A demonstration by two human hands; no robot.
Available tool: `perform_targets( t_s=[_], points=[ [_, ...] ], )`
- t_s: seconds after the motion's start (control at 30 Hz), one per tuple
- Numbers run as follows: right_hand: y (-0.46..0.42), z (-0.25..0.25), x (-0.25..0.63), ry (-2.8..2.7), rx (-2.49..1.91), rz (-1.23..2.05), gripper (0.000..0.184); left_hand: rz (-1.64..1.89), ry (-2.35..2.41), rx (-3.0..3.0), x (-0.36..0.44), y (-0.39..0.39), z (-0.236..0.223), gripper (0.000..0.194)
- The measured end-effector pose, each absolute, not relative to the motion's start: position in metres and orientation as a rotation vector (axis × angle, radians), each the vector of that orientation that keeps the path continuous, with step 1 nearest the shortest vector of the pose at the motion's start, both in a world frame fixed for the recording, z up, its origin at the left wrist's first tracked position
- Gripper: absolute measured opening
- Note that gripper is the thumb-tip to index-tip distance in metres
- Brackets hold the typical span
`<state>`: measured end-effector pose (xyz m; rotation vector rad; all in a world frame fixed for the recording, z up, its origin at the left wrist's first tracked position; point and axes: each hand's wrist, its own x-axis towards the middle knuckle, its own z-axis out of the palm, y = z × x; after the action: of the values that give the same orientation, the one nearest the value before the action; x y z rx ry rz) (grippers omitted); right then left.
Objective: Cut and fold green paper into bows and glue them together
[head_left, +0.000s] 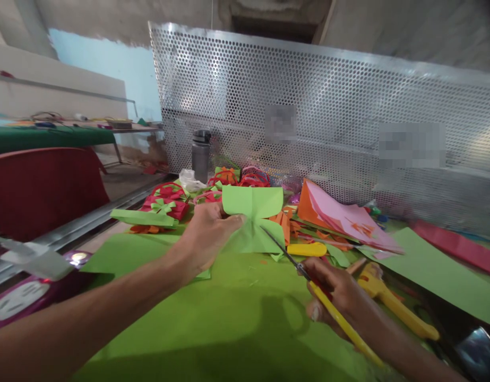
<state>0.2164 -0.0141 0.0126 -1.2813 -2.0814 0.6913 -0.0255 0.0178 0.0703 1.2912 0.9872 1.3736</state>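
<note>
Between thumb and fingers, my left hand [207, 228] pinches a light green paper cutout [255, 204] with rounded lobes and a crease down its middle. My right hand [332, 292] is closed around a pair of scissors [282, 246] with dark blades and a yellow handle. The blade tips point up and left at the lower right part of the paper, close to its notch. Whether they touch the paper I cannot tell. Beneath both hands lies a green work surface [229, 323]. A flat green sheet [129, 252] rests under my left forearm.
Red and green paper crafts [165, 204] and a grey bottle [200, 154] stand at the back left. Pink and orange sheets [336, 215] lie right of the cutout. A yellow glue gun [396, 302] is beside my right hand. A purple power strip [37, 297] sits left. A perforated metal panel [328, 106] rises behind.
</note>
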Motion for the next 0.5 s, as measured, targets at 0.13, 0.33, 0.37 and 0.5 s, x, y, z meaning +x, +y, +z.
perform_targets(
  t_s=[0.13,0.33,0.37,0.5],
  points=[
    [-0.0128,0.0086,0.2173,-2.103,-1.270,0.749,0.038,1.331,0.994,1.266,-0.0232,0.0133,0.0730,0.009],
    [-0.0132,0.0102,0.2161,-2.095,-1.294,0.810,0.028,1.278,0.977,1.218,-0.0212,0.0140,0.0717,0.023],
    [-0.0136,0.0107,0.2163,-2.109,-1.287,0.822,0.029,1.283,0.967,1.217,-0.0215,0.0145,0.0712,0.022],
    [-0.0146,0.0097,0.2192,-2.157,-1.248,0.829,0.032,1.262,0.983,1.245,-0.0241,0.0147,0.0699,0.011]
  ],
)
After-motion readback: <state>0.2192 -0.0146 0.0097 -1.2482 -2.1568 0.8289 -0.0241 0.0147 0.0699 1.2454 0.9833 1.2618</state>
